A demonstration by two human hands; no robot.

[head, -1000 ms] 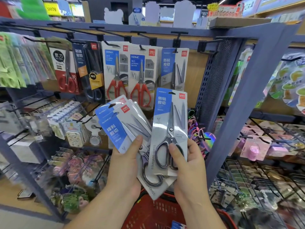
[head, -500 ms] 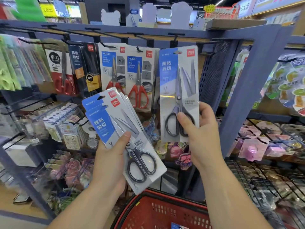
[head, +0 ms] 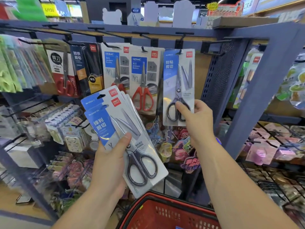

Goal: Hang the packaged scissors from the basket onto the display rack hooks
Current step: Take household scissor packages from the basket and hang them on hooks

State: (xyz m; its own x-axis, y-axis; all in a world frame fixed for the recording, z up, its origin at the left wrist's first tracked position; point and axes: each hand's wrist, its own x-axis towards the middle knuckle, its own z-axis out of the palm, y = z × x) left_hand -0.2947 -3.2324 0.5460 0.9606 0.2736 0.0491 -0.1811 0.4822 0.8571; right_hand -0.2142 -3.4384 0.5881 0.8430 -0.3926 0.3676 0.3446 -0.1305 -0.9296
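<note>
Pinching blue carded scissors pack [head: 179,80], upper centre, in right hand [head: 198,120] to hook it; gripping fanned spare packs [head: 115,119] in left hand [head: 109,164]

stationery shop, hooked display rack [head: 257,76] (packaged goods), red basket [head: 166,212]

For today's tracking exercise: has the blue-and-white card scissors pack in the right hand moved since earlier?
Yes, the scissors pack rose to the black rack hook.

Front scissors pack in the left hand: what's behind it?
Rear packs fan out behind the front pack in the left hand, showing only top corners and right edges. Their scissors and exact count are covered.
</note>
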